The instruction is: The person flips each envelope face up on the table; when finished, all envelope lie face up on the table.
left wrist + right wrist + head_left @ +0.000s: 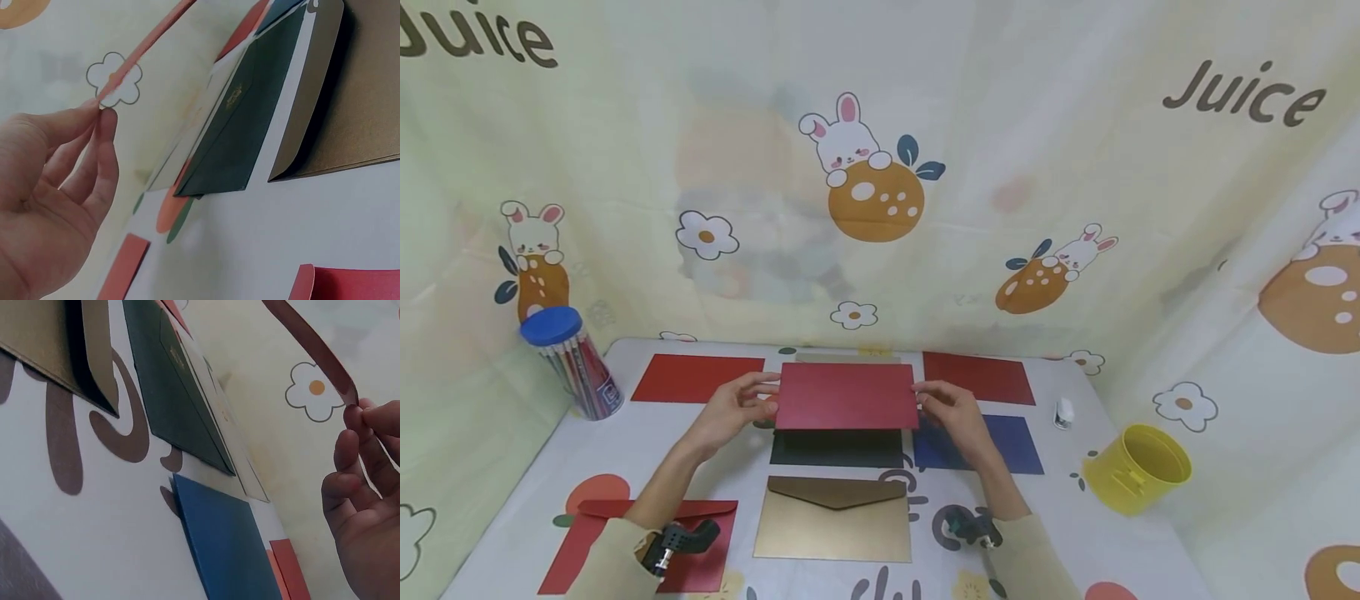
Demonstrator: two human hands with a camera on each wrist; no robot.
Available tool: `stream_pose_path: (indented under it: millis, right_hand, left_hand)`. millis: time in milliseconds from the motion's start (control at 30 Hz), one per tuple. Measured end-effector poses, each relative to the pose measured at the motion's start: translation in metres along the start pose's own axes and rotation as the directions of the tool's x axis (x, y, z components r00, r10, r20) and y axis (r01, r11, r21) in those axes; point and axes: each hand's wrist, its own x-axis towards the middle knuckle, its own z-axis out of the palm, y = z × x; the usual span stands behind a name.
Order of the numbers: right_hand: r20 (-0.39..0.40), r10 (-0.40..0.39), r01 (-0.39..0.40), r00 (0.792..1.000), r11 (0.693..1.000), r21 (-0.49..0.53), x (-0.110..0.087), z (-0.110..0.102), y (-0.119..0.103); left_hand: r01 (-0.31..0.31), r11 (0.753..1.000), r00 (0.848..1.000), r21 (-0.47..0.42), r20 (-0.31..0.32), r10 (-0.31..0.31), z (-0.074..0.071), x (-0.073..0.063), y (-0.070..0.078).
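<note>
A red envelope [847, 396] is held up by its two short ends above the table. At its left end, the thumb and fingertips of my left hand [735, 408] pinch the edge. My right hand [957, 417] pinches the opposite end. Both wrist views show the envelope nearly edge-on, as a thin red strip [147, 47]. Beneath it lies a dark green envelope [837, 452], partly covered in the head view. A pale cream envelope [181, 144] lies behind the green one. Nearer me sits a gold envelope [835, 525] with a brown flap.
Red envelopes lie at the back left [696, 377], back right [981, 379] and front left [703, 562], the last partly under my left forearm. A blue envelope [1018, 442], small white object [1063, 413] and yellow container [1112, 479] are at right. A blue-lidded pencil jar [583, 375] stands left.
</note>
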Motion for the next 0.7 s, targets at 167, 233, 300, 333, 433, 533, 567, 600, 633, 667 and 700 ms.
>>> stream_pose_path:
  millis: [167, 233, 300, 333, 433, 533, 567, 600, 633, 667, 700]
  right_hand:
    - [0.01, -0.016, 0.016, 1.0, 1.0, -0.014, -0.001, 0.0004, -0.0028]
    - [0.027, -0.027, 0.027, 0.999, 1.0, -0.014, -0.0016, 0.0006, -0.0027]
    - [0.043, -0.044, 0.044, 0.998, 0.999, -0.018, -0.002, 0.0007, -0.0022]
    - [0.046, -0.054, 0.055, 0.997, 0.998, -0.022, -0.0023, 0.0009, -0.0024]
    - [0.038, -0.082, 0.084, 0.996, 0.995, -0.045, -0.0019, 0.0015, -0.0023]
    - [0.03, -0.105, 0.106, 0.994, 0.993, -0.046, -0.0013, 0.0028, -0.0024]
    - [0.031, -0.112, 0.113, 0.993, 0.993, -0.041, -0.0012, 0.0033, -0.0021]
    - [0.034, -0.119, 0.12, 0.992, 0.992, -0.036, -0.0013, 0.0038, -0.0022]
    - [0.038, -0.125, 0.126, 0.991, 0.992, -0.03, -0.0015, 0.0043, -0.0024]
    - [0.042, -0.13, 0.131, 0.991, 0.991, -0.025, -0.0015, 0.0046, -0.0022]
    - [0.043, -0.132, 0.133, 0.99, 0.991, -0.024, -0.0017, 0.0048, -0.002]
  left_hand:
    - [-0.008, 1.0, 1.0, 0.006, -0.013, 0.008, -0.0024, -0.001, -0.0013]
    - [-0.003, 1.0, 1.0, 0.005, -0.02, 0.003, -0.0027, -0.0014, -0.0026]
    - [0.001, 1.0, 1.0, 0.007, -0.024, -0.001, -0.0022, -0.0021, -0.0038]
    - [0.003, 1.0, 1.0, 0.005, -0.028, -0.003, -0.0018, -0.0024, -0.0043]
    - [0.011, 1.0, 0.999, -0.003, -0.047, -0.011, -0.0001, -0.0032, -0.0047]
    - [0.017, 1.0, 0.998, -0.012, -0.061, -0.018, 0.0013, -0.0034, -0.0045]
    - [0.021, 1.0, 0.998, -0.013, -0.065, -0.022, 0.0015, -0.0032, -0.0045]
    - [0.025, 1.0, 0.998, -0.013, -0.066, -0.026, 0.0016, -0.0031, -0.0045]
    - [0.028, 0.999, 0.997, -0.016, -0.069, -0.03, 0.0015, -0.0029, -0.0047]
    - [0.035, 0.999, 0.997, -0.015, -0.073, -0.036, 0.0014, -0.0027, -0.0048]
    - [0.041, 0.999, 0.996, -0.015, -0.078, -0.042, 0.0013, -0.0025, -0.0049]
